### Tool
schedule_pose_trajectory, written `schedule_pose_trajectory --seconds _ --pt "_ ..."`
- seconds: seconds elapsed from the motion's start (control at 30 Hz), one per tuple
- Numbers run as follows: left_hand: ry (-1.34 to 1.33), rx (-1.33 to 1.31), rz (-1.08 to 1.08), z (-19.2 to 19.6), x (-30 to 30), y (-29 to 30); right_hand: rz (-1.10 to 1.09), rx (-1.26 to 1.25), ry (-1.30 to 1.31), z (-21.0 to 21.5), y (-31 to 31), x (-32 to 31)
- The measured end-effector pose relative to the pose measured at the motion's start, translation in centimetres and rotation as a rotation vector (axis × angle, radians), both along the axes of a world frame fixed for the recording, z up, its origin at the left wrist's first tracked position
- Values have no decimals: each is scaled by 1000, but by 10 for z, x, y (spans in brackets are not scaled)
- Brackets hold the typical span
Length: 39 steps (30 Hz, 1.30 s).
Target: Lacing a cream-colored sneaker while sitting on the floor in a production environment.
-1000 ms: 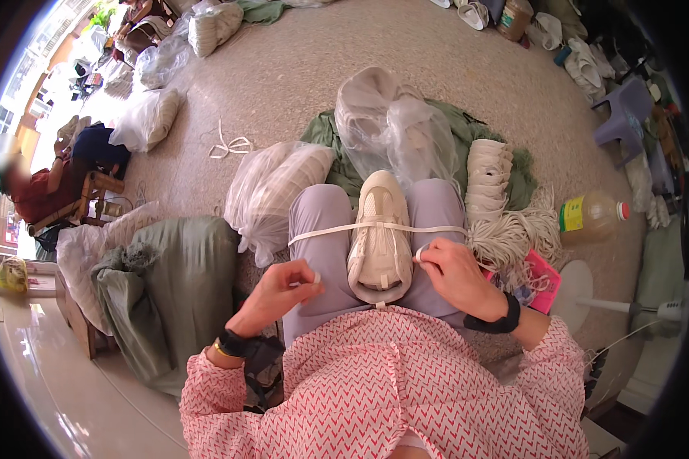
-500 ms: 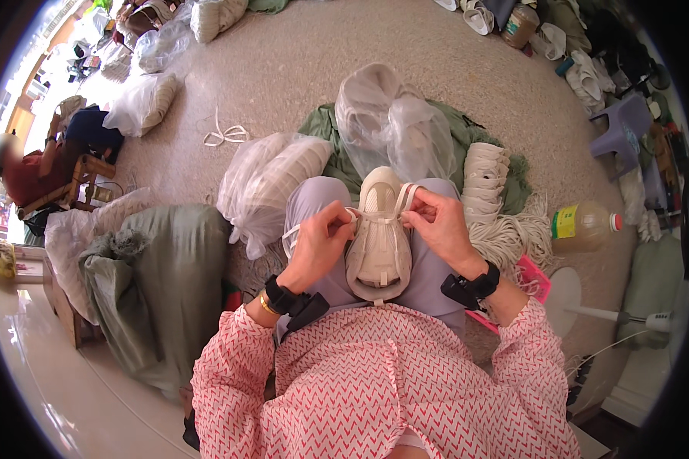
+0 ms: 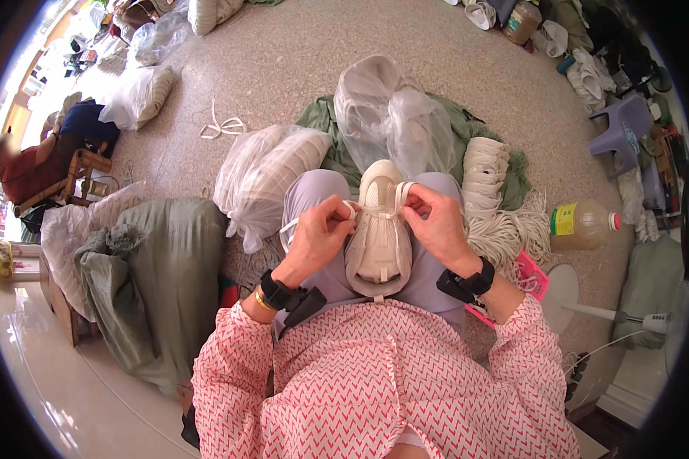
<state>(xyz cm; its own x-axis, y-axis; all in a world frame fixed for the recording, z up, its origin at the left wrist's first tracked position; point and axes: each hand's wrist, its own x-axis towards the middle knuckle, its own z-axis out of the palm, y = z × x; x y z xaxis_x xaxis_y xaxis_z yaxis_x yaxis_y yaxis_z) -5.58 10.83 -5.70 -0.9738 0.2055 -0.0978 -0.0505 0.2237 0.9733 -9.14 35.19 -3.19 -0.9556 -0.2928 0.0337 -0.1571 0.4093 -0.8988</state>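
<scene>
Speckled floor [image 3: 452,46] lies all around; a cream shoe [image 3: 379,229] rests between the knees, steadied there while left hand [image 3: 319,233] and right hand [image 3: 434,223] pinch its white lace [image 3: 394,197].

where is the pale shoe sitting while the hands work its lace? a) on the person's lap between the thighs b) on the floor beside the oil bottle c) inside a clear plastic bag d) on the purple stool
a: the pale shoe lies on the person's lap between the thighs, with the left hand and the right hand each pinching an end of the flat white lace at its upper part.
</scene>
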Motion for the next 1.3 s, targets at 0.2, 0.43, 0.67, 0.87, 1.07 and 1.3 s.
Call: schedule_pose_trajectory --seconds 0.2,0.43,0.67,0.87,1.07,1.3 --pt "-18 39 86 5 -2 7 -32 32 -16 -5 -3 -3" --pt "-8 137 149 -5 -11 13 -36 -25 -18 -11 -2 -3" --pt "-53 190 168 -13 -12 16 -29 -35 -68 -17 -2 -1" --pt "15 148 179 -5 -14 21 -29 -55 -92 -15 -1 -3" --pt "194 -197 149 17 -13 24 -41 -84 -83 -21 -3 -5" --pt "213 -216 167 13 -10 32 -62 -180 -88 -23 2 -1"
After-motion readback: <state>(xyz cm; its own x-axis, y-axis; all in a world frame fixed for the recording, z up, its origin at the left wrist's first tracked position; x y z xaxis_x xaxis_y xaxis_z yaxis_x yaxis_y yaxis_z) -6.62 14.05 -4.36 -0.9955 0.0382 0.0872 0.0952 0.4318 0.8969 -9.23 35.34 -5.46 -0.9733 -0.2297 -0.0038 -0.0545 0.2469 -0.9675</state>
